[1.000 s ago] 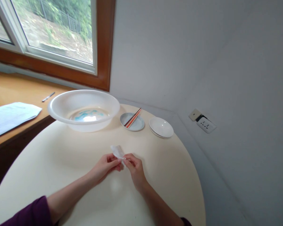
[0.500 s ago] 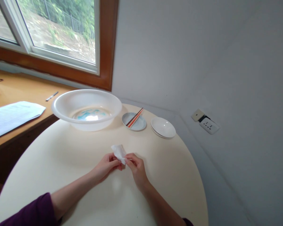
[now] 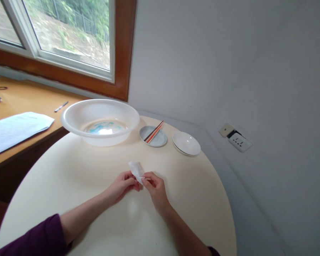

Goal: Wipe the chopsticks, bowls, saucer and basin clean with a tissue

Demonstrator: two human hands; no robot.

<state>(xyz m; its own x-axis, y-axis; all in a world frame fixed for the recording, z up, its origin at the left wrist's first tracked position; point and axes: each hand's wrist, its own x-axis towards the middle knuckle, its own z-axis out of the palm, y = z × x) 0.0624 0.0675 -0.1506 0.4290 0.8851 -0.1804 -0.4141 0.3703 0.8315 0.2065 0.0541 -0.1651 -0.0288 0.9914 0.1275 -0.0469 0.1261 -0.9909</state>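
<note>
A small folded white tissue (image 3: 136, 169) is pinched between my two hands above the round cream table (image 3: 96, 170). My left hand (image 3: 126, 185) grips its lower left side, thumb on top. From the other side, my right hand (image 3: 155, 186) closes thumb and fingers on the tissue's lower right edge. A thin white strip sticks out over the right fingers; whether it is part of the tissue I cannot tell. The tissue's upper end stands free, pointing away from me.
Beyond my hands stands a large translucent basin (image 3: 101, 138). Right of it, several chopsticks (image 3: 154, 132) lie across a pale plate (image 3: 160, 141), beside stacked white dishes (image 3: 186, 143). A desk at left bears papers (image 3: 18, 131) and a pen (image 3: 61, 106). A wall with a socket (image 3: 239, 141) borders the right.
The whole view has shifted slightly. Both hands keep their grip on the tissue, and the thin white strip shows more clearly over my right fingers.
</note>
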